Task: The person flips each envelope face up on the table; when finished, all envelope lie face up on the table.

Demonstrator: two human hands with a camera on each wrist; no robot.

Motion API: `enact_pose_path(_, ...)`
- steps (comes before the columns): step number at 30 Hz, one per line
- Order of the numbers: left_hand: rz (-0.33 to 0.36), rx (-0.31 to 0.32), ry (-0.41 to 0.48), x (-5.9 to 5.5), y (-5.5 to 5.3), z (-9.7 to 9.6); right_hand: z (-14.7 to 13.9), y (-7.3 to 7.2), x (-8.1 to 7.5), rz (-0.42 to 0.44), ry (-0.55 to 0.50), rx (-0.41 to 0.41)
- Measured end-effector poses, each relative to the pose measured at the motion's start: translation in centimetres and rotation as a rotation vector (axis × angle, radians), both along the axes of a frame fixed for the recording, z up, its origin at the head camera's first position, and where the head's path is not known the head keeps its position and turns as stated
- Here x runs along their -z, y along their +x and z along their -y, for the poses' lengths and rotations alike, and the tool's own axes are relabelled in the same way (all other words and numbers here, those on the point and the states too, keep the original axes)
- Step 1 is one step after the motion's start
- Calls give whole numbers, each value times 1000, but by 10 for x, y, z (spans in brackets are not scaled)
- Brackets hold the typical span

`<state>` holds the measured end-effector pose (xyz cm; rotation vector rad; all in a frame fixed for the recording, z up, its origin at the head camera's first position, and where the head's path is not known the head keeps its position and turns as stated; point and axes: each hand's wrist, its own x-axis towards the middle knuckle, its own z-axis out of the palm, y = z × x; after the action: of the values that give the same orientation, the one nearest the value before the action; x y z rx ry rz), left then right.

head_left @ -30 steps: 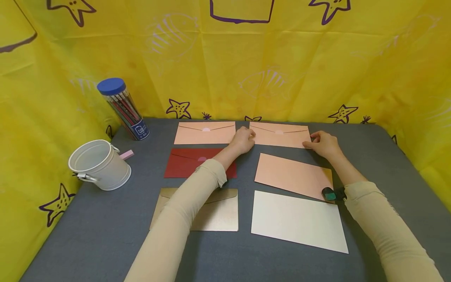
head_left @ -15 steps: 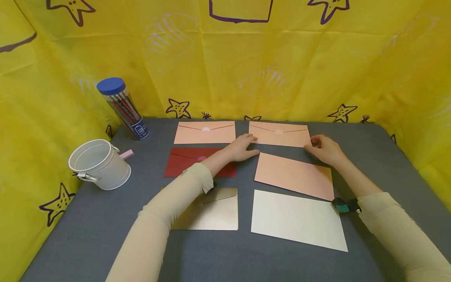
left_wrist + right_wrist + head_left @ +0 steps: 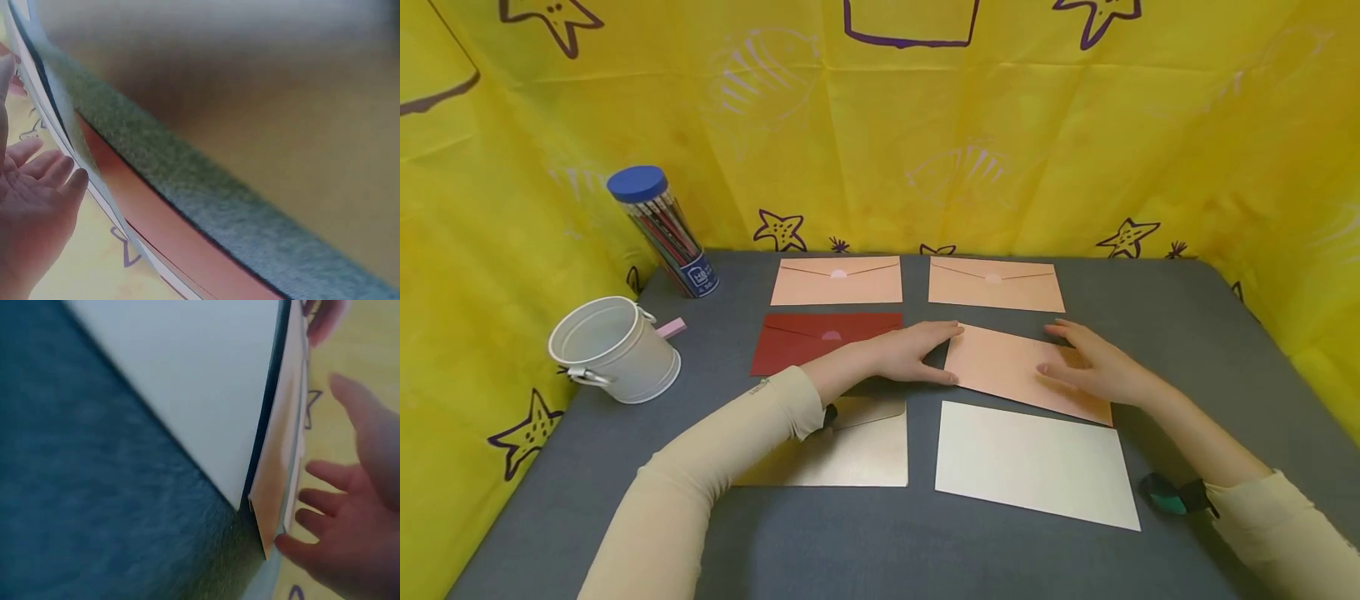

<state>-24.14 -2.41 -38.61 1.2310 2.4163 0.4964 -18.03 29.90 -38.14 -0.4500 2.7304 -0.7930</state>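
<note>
Hands well apart, fingers extended and slightly spread. Left hand has its fingertips and thumb at the left edge of a peach envelope; right hand lies over that envelope's right part. Whether either presses on the paper, I cannot tell.

Peach envelope: smooth, matte, oblong, plain face up, set slightly askew in the middle of the right-hand column, on a dark grey-blue table with a fabric-like texture. Nearer the person, a plain white envelope. Farther off, a peach-orange envelope with pointed flap and rounded tab. Left column, far to near: pale pink envelope, deep red envelope, tan envelope with slight sheen, partly hidden by the sleeve.
</note>
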Motion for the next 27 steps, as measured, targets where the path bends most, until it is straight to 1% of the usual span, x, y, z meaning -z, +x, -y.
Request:
enact_pose_path(3,-9,9,-29,1,5,1,-5,13,1,24,12,-49)
enact_pose_path(6,-29,12,-57,2,7,1,-11,25,0,28,32,-80)
enact_pose_path(9,-64,23,-91,4,9,1,-15,34,-1,30,36,-91)
enact_pose_path(12,-96,39,-112,6,10,0,-18,39,-1,50,20,-97)
enact_pose_path(14,-117,46,-116,7,10,0,-19,40,-1,61,16,-98)
enact_pose_path(20,-151,51,-128,7,11,0,-21,40,0,77,16,-100)
enact_pose_path(27,-177,71,-141,6,12,0,-23,40,3,43,20,-106)
